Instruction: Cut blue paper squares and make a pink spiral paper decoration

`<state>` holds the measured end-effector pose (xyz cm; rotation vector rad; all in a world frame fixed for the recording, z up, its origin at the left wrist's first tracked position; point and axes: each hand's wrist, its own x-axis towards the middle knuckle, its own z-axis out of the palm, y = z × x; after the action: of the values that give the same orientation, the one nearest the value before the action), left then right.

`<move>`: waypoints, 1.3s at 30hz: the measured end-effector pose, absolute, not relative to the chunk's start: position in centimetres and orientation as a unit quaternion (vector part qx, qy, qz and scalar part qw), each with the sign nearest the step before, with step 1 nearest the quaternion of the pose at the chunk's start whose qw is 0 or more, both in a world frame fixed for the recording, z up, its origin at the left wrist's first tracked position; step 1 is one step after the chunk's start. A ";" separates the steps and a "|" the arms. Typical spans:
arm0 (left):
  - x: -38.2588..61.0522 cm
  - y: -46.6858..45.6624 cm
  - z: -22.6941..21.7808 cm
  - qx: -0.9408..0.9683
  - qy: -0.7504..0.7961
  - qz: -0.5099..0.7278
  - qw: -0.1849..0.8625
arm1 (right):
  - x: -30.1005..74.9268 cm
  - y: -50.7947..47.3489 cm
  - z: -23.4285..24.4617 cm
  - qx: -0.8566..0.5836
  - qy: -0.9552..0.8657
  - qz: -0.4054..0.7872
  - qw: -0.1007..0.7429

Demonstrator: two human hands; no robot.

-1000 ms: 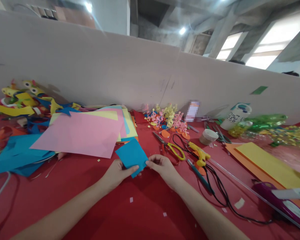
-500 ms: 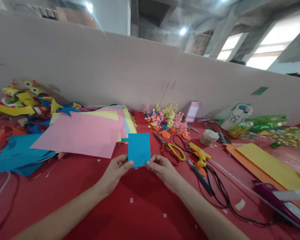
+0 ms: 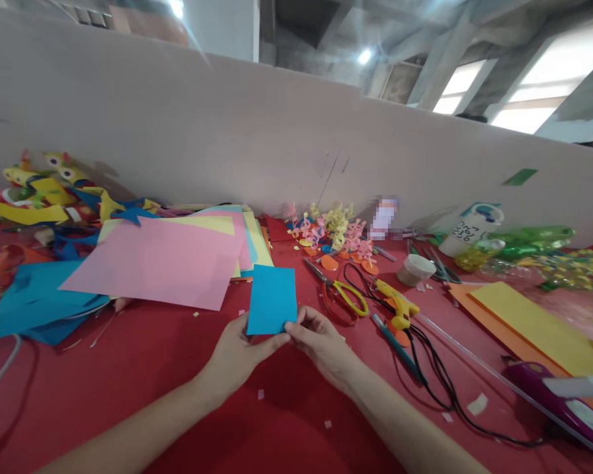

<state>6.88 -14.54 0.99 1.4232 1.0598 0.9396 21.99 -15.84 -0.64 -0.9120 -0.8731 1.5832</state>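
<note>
A small blue paper rectangle (image 3: 272, 297) stands upright above the red table (image 3: 286, 421), held by its bottom edge. My left hand (image 3: 240, 352) pinches the lower left part of that edge, thumb on the front. My right hand (image 3: 316, 339) pinches the lower right corner with closed fingers. The two hands almost touch under the paper.
A large pink sheet (image 3: 163, 263) lies on a stack of coloured paper at left, with blue scraps (image 3: 34, 303) beyond. Yellow-handled scissors (image 3: 343, 293), a yellow glue gun (image 3: 398, 306) with black cord, a tape roll (image 3: 415, 268), yellow card (image 3: 534, 326) and a purple tool (image 3: 558, 401) lie at right.
The blue paper turned from a tilted diamond pose to upright. My hands have moved closer together along its bottom edge.
</note>
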 end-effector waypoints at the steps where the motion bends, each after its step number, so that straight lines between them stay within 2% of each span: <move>1: 6.8 -14.6 1.0 0.597 0.449 0.395 0.534 | 22.0 -15.9 -0.7 -0.382 -0.369 0.664 0.527; 18: 6.8 -14.4 0.6 0.602 0.435 0.419 0.523 | 22.9 -15.4 -1.6 -0.429 -0.493 0.560 0.509; 25: 6.5 -14.3 0.3 0.621 0.473 0.386 0.491 | 22.8 -15.4 -1.1 -0.431 -0.454 0.600 0.498; 39: 6.6 -14.4 0.4 0.621 0.452 0.371 0.521 | 22.7 -15.4 -1.4 -0.442 -0.493 0.552 0.507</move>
<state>6.59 -14.36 0.36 1.4884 1.0839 0.8885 22.70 -15.38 -1.37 -1.0651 -1.1881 1.3313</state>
